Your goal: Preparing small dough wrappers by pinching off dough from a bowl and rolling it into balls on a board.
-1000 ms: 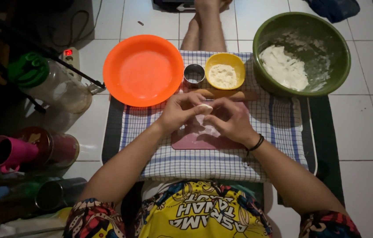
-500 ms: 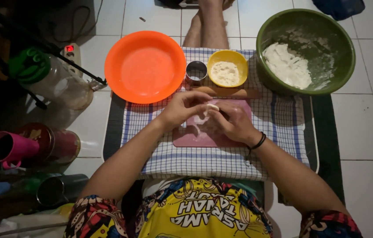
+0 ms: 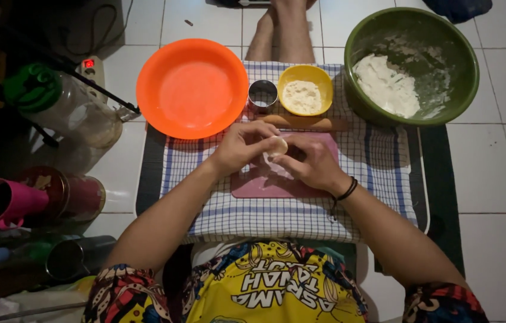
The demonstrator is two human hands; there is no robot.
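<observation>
White dough piece (image 3: 277,145) sits pinched between my left hand (image 3: 242,146) and right hand (image 3: 311,166), both closed on it, over the pink board (image 3: 253,185), near the yellow bowl (image 3: 306,91).

A home floor used as a kitchen corner: white floor tiles (image 3: 504,179) carry a checked cloth (image 3: 378,161). On the cloth sit an orange plate (image 3: 191,88) and a small yellow bowl of flour (image 3: 305,90); right of the cloth, a green mixing bowl (image 3: 411,63); left of it, a power strip (image 3: 90,69) and jars.
</observation>
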